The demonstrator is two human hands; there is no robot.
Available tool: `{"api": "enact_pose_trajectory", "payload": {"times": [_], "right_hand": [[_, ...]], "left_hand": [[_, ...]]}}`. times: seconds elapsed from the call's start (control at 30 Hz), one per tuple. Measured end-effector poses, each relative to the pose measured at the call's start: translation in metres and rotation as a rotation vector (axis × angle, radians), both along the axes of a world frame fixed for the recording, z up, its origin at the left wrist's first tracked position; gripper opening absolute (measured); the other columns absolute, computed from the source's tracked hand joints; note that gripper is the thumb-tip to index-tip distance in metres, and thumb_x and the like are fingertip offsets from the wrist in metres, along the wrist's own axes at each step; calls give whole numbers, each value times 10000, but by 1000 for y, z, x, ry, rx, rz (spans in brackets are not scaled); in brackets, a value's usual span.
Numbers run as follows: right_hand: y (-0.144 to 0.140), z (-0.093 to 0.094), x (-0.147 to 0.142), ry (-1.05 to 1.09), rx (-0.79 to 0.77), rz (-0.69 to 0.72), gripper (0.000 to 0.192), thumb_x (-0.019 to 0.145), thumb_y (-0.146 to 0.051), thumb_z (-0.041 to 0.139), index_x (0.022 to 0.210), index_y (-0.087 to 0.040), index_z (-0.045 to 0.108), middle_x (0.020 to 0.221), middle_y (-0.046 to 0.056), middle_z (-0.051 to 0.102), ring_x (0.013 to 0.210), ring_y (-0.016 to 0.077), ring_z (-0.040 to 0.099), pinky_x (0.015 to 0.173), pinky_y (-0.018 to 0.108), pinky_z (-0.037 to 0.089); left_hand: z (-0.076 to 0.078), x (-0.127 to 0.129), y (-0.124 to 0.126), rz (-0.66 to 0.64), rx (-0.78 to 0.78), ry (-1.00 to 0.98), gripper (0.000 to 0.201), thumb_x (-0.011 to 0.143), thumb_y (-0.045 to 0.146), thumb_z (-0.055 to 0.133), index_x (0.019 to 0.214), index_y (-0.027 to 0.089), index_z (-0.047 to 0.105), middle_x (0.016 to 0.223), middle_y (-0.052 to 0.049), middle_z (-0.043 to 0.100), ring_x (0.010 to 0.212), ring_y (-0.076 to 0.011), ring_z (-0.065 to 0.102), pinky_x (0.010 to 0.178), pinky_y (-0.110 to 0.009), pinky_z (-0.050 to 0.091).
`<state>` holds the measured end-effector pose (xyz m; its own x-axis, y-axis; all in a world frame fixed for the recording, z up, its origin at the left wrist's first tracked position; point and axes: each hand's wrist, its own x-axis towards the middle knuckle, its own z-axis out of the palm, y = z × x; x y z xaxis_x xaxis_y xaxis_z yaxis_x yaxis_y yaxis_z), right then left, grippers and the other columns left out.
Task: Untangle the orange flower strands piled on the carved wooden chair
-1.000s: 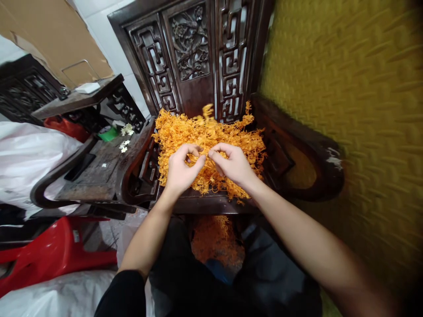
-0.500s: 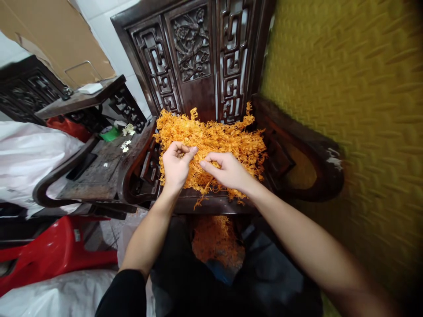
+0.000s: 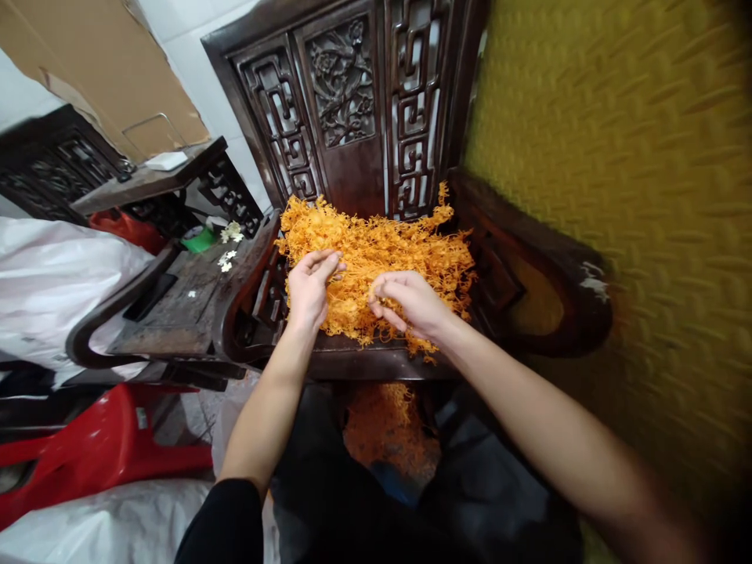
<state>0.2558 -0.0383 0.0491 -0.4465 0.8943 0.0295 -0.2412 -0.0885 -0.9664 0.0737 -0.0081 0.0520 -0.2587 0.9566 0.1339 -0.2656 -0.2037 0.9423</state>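
A heap of orange, stringy, curled pieces (image 3: 405, 251) covers the seat of a dark carved wooden chair (image 3: 352, 172). Over the left front of the heap is my left hand (image 3: 309, 288), its thumb and forefinger pinched together; whatever lies between them is too small to make out. My right hand (image 3: 408, 301) is over the heap's front right part, palm turned inward, with fingers curled toward the thumb. Anything in that grip blends into the orange behind it. A gap separates the two hands.
Left of the chair stands another wooden seat (image 3: 170, 313) with small pale pieces (image 3: 228, 258) and a green roll (image 3: 200, 239). A red plastic stool (image 3: 106, 439) and white sacks (image 3: 52, 290) lie further left. A textured yellow surface (image 3: 616, 157) rises at right.
My hands have moved apart, the right one shifting right with its fingers curling differently. A strand that hung over the seat's front edge no longer shows there.
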Motion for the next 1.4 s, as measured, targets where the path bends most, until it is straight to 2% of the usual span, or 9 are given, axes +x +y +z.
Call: {"api": "enact_pose_trajectory", "payload": {"times": [0.17,0.4,0.53,0.67,0.8,1.0,1.1,1.27,1.4], "right_hand": [[2,-2,1,-74,78,-114,200,762,-228,554,796,-133,727,761,58,772,298,58,459,323,217,301],[2,-8,-1,-264,351,-309,452,846,-147,551,1266,-202,710,972,42,784,572,134,648,568,297,539],[1,-10,-3,-371,645,-463,276,923,-303,666,1157,-204,774,1028,70,746,926,209,687,874,391,546],[1,-11,-4,-503,847,-560,408,842,-415,793,1190,-206,752,917,58,676,814,202,634,781,368,527],[4,-15,-5,-577,967,-612,186,975,-305,620,978,-178,756,855,54,635,745,170,594,716,322,483],[-27,-5,-21,-388,1267,-320,152,972,-218,589,855,-174,675,777,40,620,682,143,553,595,280,413],[-31,0,-21,-252,1070,-236,138,966,-228,579,849,-181,635,817,44,656,713,144,599,630,278,466],[4,0,3,30,310,-277,118,928,-311,616,956,-197,617,764,-2,694,386,62,483,386,221,368],[19,-4,12,107,184,-341,158,860,-284,665,956,-170,718,691,-19,641,361,46,448,349,216,271]], "left_hand": [[9,17,-22,-219,-97,-61,151,757,173,747,904,139,764,1139,-110,766,1083,-254,743,897,-320,568],[11,17,-24,-135,-55,-30,177,740,167,783,911,126,789,1058,-134,790,1075,-277,751,966,-368,570],[9,17,-23,-116,-19,-16,252,707,232,860,927,128,794,1049,-135,791,1022,-259,765,928,-348,579],[5,25,-23,-95,-13,-9,282,670,244,898,905,125,798,1011,-120,795,951,-217,768,907,-333,581],[0,35,-19,-8,9,-77,267,578,184,927,782,117,768,865,-82,789,840,-200,766,891,-363,590],[0,20,7,166,61,-47,186,603,105,861,746,110,742,762,-52,755,734,-167,743,778,-308,592],[3,6,8,67,-27,-80,235,602,111,854,791,120,714,776,-38,736,699,-137,722,648,-235,555],[9,6,-12,-250,-99,-87,300,662,251,862,823,159,627,823,3,700,608,-86,657,567,-213,541],[6,16,-19,-259,-125,-12,379,724,373,849,911,191,574,709,40,668,487,-78,601,475,-190,471]]}}
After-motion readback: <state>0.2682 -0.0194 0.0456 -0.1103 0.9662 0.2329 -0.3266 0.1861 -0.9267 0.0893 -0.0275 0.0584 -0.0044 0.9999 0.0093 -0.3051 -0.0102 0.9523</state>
